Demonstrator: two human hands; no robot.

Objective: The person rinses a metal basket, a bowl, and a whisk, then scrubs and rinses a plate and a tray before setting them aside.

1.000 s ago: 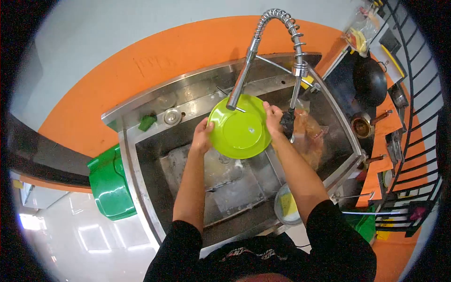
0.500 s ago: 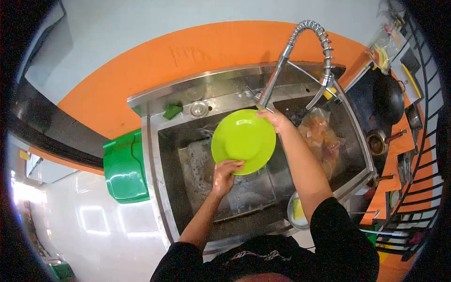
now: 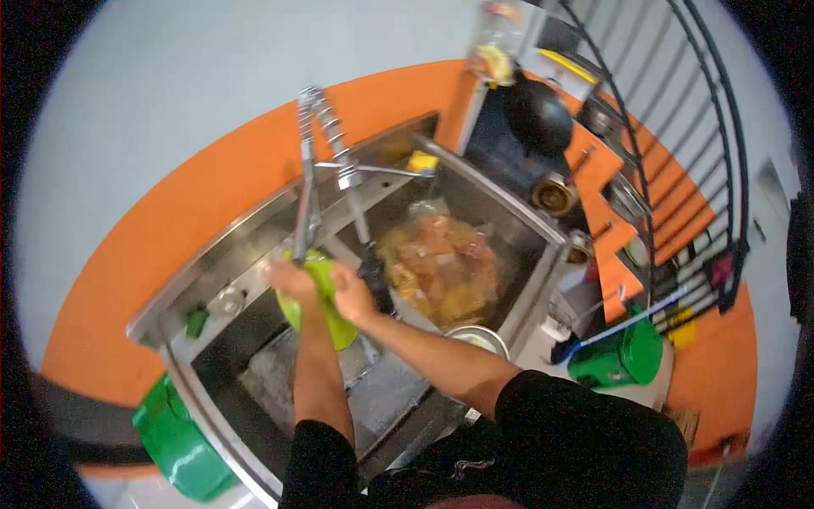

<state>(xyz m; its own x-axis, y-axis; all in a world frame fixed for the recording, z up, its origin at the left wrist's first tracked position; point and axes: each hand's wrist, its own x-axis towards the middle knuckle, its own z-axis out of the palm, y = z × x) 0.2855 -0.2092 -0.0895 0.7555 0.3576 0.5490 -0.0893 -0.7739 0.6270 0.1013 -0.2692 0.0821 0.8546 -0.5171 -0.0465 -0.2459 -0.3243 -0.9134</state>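
A lime-green plate (image 3: 341, 332) is held up over the left sink basin (image 3: 222, 360), tilted and seen partly edge-on behind my forearm. My left hand (image 3: 293, 281) is closed at its upper left part, fingers blurred by motion. On the opposite side, my right hand (image 3: 353, 296) grips the rim near the basin divider. Just above my hands stands the spring-neck faucet (image 3: 306, 182), its spray hose (image 3: 357, 208) reaching down beside the right hand. Wet grey flat surfaces (image 3: 386, 399) lie in the basin below the plate.
The right basin contains a clear plastic bag (image 3: 445, 267) with orange-brown contents. A white bowl (image 3: 480, 338) sits at the sink's front edge. Green bins (image 3: 182, 450) flank the sink on the left and right. A black wok (image 3: 538, 117) and black railing (image 3: 649, 187) are on the right.
My view has swung to the right. The plate has gone from facing me flat to tilted, and both hands are now close together near the faucet.
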